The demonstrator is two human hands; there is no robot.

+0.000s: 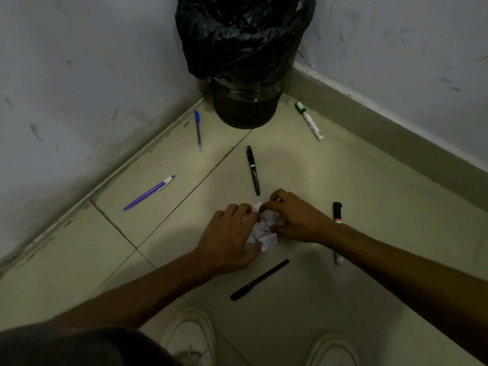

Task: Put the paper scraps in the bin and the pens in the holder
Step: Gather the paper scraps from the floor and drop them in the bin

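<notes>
A heap of white paper scraps lies on the tiled floor between my hands. My left hand curls round its left side and my right hand pinches it from the right. Pens lie scattered around: a blue pen, a purple pen, a black fountain pen, a green-capped marker, a black-capped marker partly under my right forearm, and a black pen near my feet. The bin, lined with a black bag, stands in the corner. No holder is in view.
Two walls meet behind the bin, with a skirting board along the right one. My white shoes are at the bottom edge. Bare floor tiles lie to the left.
</notes>
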